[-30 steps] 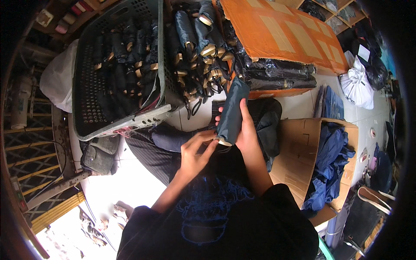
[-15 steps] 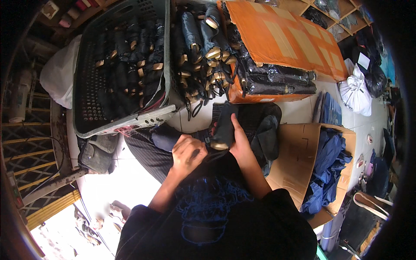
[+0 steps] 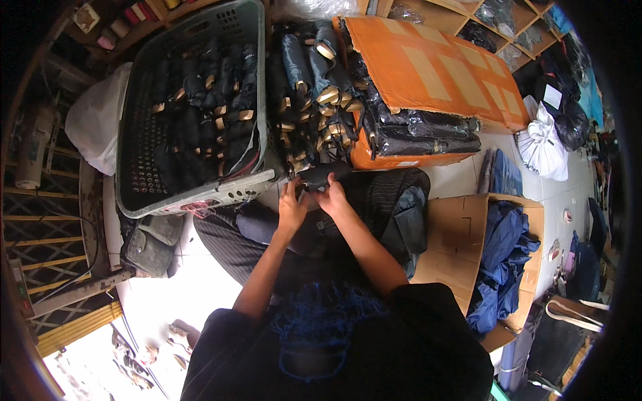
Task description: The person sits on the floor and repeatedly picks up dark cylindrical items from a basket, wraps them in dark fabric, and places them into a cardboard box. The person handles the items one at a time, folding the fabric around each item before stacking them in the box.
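Observation:
Both my hands meet over my lap on one dark folded umbrella [image 3: 322, 175]. My left hand [image 3: 291, 203] grips its near end and my right hand [image 3: 332, 198] holds it from the right side. The umbrella lies roughly level, just in front of a pile of dark folded umbrellas with tan handles [image 3: 314, 100]. A grey plastic basket [image 3: 194, 194] to the left of my hands holds several more of the same umbrellas. Dark striped cloth [image 3: 388, 194] covers my legs under my hands.
An orange cardboard box [image 3: 435, 73] with black wrapped bundles [image 3: 428, 134] stands ahead on the right. An open brown carton [image 3: 461, 240] with blue fabric [image 3: 501, 267] lies at my right. A white bag [image 3: 97, 120] sits left of the basket, another white bag [image 3: 542, 144] far right.
The umbrella was held upright in my right hand a second ago. It has come down to lie level, and both hands have closed around it lower and nearer the pile.

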Demonstrator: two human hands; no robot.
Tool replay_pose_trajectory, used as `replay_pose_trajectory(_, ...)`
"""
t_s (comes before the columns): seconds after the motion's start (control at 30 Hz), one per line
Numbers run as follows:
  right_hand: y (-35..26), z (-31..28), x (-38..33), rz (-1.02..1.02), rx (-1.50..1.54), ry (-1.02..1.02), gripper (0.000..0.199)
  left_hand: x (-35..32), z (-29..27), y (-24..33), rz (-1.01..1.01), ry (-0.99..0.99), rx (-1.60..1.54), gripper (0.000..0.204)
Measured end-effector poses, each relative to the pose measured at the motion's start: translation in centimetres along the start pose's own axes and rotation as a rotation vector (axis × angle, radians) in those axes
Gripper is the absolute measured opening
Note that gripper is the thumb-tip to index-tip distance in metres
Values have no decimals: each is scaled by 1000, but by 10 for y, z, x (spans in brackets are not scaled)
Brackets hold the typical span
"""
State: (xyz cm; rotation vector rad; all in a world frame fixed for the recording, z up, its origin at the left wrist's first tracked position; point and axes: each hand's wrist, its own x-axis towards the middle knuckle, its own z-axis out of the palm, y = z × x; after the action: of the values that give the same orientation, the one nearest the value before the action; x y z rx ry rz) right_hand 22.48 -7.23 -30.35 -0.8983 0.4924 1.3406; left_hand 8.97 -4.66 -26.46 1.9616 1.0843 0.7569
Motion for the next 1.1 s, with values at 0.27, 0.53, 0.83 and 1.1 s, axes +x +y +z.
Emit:
replay_pose_trajectory(0.27,6,-25,27,-20,-192,-34,23,30,45,-50,-293,-64,129,45)
replay_pose_trajectory(0.53,-32,-9,-137,-413,-734,-232,27,20,60,-97,14,-9,337,47)
replay_pose_trajectory(0.83,-127,-106,-208,-919,-1831,806,42,-1,39,-1,46,-107,423,52)
replay_pose_trajectory(1.1,-118,-27,-225,-1177,-1455,-85,12,-25,-13,122,-83,-251,-453,25)
